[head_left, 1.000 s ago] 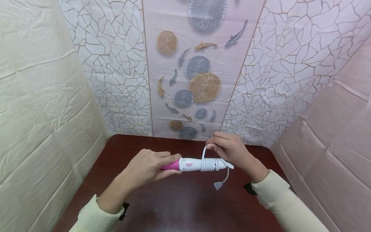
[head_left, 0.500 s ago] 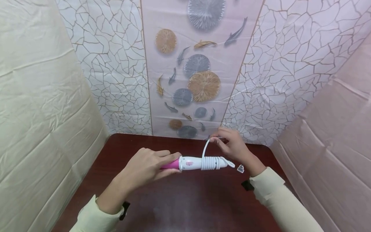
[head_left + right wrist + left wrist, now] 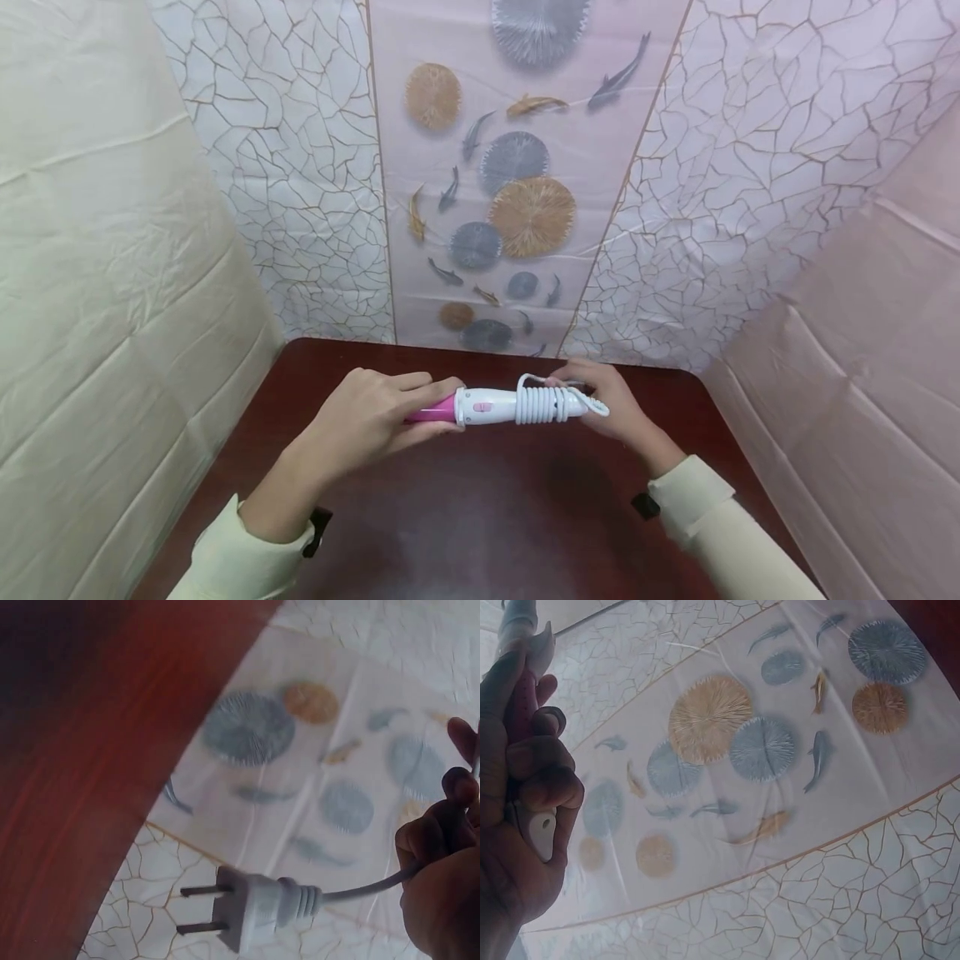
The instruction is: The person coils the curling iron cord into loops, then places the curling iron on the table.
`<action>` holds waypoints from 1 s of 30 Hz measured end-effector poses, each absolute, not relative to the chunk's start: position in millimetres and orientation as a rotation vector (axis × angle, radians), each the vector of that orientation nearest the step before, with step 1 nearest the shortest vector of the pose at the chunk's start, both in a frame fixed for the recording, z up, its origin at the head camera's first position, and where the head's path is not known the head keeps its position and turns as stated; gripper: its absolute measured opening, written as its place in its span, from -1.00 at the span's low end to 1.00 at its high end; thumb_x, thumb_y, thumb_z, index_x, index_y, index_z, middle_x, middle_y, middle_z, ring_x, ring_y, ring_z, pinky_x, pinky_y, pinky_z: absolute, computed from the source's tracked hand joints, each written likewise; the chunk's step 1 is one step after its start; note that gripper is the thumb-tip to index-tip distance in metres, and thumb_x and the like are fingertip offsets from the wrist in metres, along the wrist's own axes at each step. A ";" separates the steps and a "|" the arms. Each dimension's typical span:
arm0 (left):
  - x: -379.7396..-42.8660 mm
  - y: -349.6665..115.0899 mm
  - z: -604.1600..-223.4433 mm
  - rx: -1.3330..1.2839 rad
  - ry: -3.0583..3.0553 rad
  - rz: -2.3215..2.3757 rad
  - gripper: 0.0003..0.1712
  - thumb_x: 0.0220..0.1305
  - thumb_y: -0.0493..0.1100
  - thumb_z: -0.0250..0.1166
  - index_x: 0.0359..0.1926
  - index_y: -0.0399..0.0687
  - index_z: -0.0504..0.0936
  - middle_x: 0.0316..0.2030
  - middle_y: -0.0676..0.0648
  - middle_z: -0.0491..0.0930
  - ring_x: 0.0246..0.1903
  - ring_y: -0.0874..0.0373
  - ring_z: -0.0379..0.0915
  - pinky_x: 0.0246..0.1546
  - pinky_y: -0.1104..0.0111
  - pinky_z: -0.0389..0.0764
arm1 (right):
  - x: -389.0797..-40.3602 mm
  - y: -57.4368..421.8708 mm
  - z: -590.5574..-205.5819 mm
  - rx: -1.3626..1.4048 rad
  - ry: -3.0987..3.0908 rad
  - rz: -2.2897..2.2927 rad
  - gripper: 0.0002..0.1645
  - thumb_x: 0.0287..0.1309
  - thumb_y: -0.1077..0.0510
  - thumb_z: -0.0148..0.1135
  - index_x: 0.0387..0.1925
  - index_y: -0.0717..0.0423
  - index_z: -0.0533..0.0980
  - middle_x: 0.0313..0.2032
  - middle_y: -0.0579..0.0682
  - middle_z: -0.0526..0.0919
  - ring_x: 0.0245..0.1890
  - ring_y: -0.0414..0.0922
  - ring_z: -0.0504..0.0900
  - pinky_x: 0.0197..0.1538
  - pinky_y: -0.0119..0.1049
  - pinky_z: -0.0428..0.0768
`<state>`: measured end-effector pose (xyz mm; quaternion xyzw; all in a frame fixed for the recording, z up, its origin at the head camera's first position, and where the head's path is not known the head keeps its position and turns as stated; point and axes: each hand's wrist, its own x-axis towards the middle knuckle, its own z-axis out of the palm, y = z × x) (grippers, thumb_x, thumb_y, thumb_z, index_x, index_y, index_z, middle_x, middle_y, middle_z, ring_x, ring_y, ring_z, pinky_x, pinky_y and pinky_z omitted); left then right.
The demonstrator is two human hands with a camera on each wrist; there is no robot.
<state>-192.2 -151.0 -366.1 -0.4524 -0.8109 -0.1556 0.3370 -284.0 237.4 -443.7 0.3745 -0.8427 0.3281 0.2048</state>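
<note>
A white and pink curling iron is held level above the table. My left hand grips its pink part, fingers wrapped round it; the left wrist view shows a white tip poking out below the fingers. White cord is wound in several turns round the handle, with a loose loop near the end. My right hand, behind that end, pinches the free length of cord. A two-pin plug hangs from this hand in the right wrist view. The handle partly hides the right fingers.
A dark red-brown table lies beneath both hands. Behind it hangs a patterned cloth with fish and round motifs. Plain pale cloths enclose the left and right sides.
My right hand first drew the cord up and right, then came down behind the handle, bringing the cord over. The plug has left the head view. My left hand keeps its grip.
</note>
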 end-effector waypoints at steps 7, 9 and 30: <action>-207.0 -151.1 -362.2 -1.168 -2.110 -0.373 -0.42 0.20 0.19 0.67 0.21 0.19 0.82 -0.43 0.17 0.65 -0.61 0.35 0.20 -0.57 0.45 0.34 | -254.9 218.8 -454.3 1.146 -2.349 0.664 -0.99 0.29 0.16 0.55 -0.28 -0.02 0.80 -0.43 -0.19 0.80 -0.47 -0.40 0.55 -0.36 -0.37 0.59; -210.2 -151.3 -362.3 -1.167 -2.117 -0.369 -0.43 0.21 0.20 0.65 0.21 0.19 0.82 -0.42 0.17 0.66 -0.60 0.35 0.20 -0.57 0.45 0.34 | -246.1 214.4 -456.1 1.277 -2.315 0.671 -0.94 0.38 0.11 0.51 -0.26 -0.09 0.84 -0.45 -0.24 0.77 -0.51 -0.41 0.51 -0.38 -0.47 0.52; -233.6 -142.7 -380.1 -1.157 -2.191 -0.326 -0.47 0.29 0.23 0.60 0.18 0.15 0.82 -0.41 0.16 0.68 -0.61 0.28 0.29 -0.57 0.37 0.41 | -161.2 163.1 -385.4 1.744 -1.833 0.505 -0.80 0.50 0.13 0.35 -0.34 -0.07 0.73 -0.47 -0.24 0.46 -0.49 -0.37 0.34 -0.36 -0.67 0.24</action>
